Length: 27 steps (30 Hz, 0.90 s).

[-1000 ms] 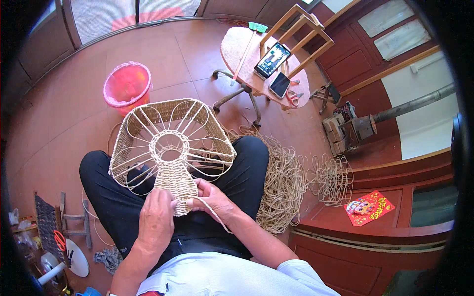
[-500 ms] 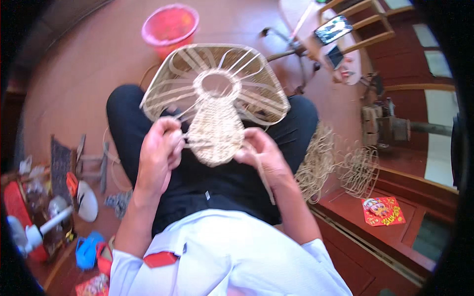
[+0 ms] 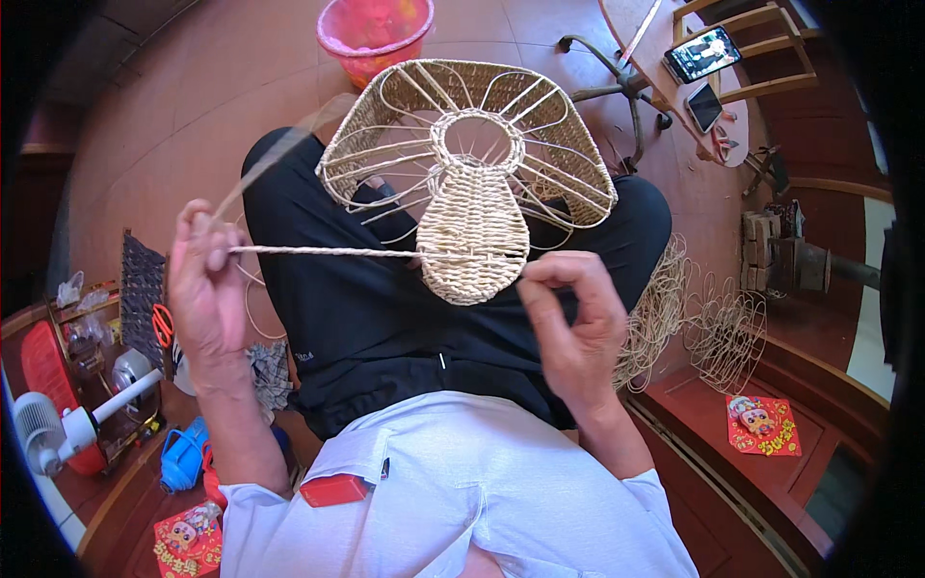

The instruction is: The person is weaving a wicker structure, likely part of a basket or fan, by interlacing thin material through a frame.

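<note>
Across my lap rests a half-made straw basket (image 3: 472, 231), with a rounded, tightly woven panel toward me, a ring opening above it and bare looped spokes fanning to a woven wall. My left hand (image 3: 207, 289) is closed on a twisted straw cord (image 3: 328, 251), drawn taut to the left from the panel. A loose, motion-blurred tail of straw rises beyond that hand. At the panel's right edge, thumb and forefinger of my right hand (image 3: 578, 318) pinch together on the weave; the exact contact is partly hidden.
A pink bucket (image 3: 376, 39) stands beyond the basket. Two phones lie on a small table (image 3: 674, 87) at the far right. Coils of straw cord (image 3: 655, 318) are piled right of my knee. A white fan (image 3: 87, 424) and a blue container (image 3: 183, 458) are at the left.
My left hand has moved away to the left, stretching the cord out from the panel. My right hand stays by the panel's right edge; the strand hanging below it no longer shows.
</note>
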Each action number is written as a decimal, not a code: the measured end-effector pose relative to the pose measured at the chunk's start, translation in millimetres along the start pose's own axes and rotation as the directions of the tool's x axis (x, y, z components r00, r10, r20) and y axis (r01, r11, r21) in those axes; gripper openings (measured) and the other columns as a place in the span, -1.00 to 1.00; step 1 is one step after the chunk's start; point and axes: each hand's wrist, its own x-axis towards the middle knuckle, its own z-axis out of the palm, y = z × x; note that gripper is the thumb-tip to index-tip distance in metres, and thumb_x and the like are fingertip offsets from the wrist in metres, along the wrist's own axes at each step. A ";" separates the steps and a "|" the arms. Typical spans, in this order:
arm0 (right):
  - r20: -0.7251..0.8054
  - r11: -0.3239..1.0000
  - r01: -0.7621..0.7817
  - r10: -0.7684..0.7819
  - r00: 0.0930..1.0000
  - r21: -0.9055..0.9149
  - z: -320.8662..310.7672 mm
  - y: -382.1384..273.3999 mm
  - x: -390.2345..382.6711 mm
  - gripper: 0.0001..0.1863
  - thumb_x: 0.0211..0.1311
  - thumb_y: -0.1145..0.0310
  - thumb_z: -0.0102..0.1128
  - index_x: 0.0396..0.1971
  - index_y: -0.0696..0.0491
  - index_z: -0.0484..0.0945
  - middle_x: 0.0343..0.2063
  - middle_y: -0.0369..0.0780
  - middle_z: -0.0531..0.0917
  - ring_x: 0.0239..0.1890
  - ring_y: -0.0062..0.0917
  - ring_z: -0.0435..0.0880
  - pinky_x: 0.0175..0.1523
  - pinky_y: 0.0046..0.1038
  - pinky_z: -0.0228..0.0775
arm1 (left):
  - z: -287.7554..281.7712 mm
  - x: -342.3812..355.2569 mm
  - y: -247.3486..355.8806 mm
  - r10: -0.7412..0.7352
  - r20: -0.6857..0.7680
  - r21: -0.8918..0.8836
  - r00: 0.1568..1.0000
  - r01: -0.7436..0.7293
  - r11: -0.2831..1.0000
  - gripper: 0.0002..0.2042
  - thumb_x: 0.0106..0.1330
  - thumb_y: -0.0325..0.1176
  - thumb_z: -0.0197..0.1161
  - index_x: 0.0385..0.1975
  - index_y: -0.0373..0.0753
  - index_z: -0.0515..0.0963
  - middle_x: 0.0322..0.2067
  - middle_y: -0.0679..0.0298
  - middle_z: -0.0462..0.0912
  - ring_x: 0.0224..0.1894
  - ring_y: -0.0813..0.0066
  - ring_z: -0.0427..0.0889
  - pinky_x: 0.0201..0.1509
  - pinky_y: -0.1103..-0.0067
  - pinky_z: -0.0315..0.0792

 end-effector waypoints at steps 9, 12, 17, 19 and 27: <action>0.410 0.961 0.007 -0.125 0.903 0.277 54.4 -43.0 6.7 -0.62 0.54 0.28 0.19 0.18 0.19 0.63 0.05 -0.04 0.70 0.14 -0.18 0.68 0.25 -0.23 0.46 | 49.8 -71.6 33.2 -0.344 0.318 0.411 0.883 0.199 0.890 -0.90 0.52 -0.42 0.20 -0.20 -0.27 0.44 -0.62 0.38 0.48 -0.68 0.71 0.42 -0.65 0.69 0.28; 0.370 0.926 -0.067 -0.081 0.925 0.372 60.0 -49.9 -0.8 -0.65 0.59 0.34 0.12 0.19 0.23 0.60 -0.08 -0.10 0.69 0.07 -0.30 0.68 0.22 -0.31 0.47 | 66.6 -83.5 15.5 -0.555 0.313 0.500 0.771 0.363 0.786 -0.94 0.48 -0.49 0.21 -0.18 -0.31 0.47 -0.59 0.33 0.55 -0.64 0.72 0.46 -0.61 0.72 0.31; 0.442 0.712 -0.406 0.148 0.884 0.573 42.8 -33.6 -3.8 -0.59 0.68 0.30 -0.03 0.32 0.21 0.48 -0.21 -0.21 0.63 -0.09 -0.52 0.65 0.08 -0.45 0.51 | 69.3 -90.5 -20.2 -0.672 0.391 0.414 0.629 0.532 0.739 -0.90 0.52 -0.48 0.19 -0.08 -0.31 0.46 -0.48 0.23 0.65 -0.56 0.61 0.57 -0.48 0.68 0.48; 0.542 0.307 -0.630 0.330 0.773 0.713 26.7 -37.4 6.1 -0.51 0.72 0.23 -0.11 0.47 0.16 0.30 -0.31 -0.29 0.59 -0.30 -0.66 0.57 -0.12 -0.59 0.48 | 70.7 -93.3 -38.3 -0.720 0.479 0.428 0.503 0.582 0.691 -0.90 0.54 -0.47 0.20 -0.07 -0.34 0.51 -0.44 0.22 0.67 -0.49 0.57 0.61 -0.37 0.63 0.54; 0.322 0.654 -0.468 0.340 0.884 0.594 -13.6 -8.4 26.7 -0.59 0.72 0.21 -0.09 0.34 0.13 0.40 -0.43 -0.32 0.63 -0.60 -0.86 0.22 -0.48 -0.74 -0.01 | 90.7 -102.3 -93.8 -0.704 0.603 0.494 0.375 0.518 0.699 -0.83 0.53 -0.44 0.24 -0.04 -0.40 0.62 -0.17 0.21 0.75 -0.11 0.56 0.69 0.06 0.58 0.56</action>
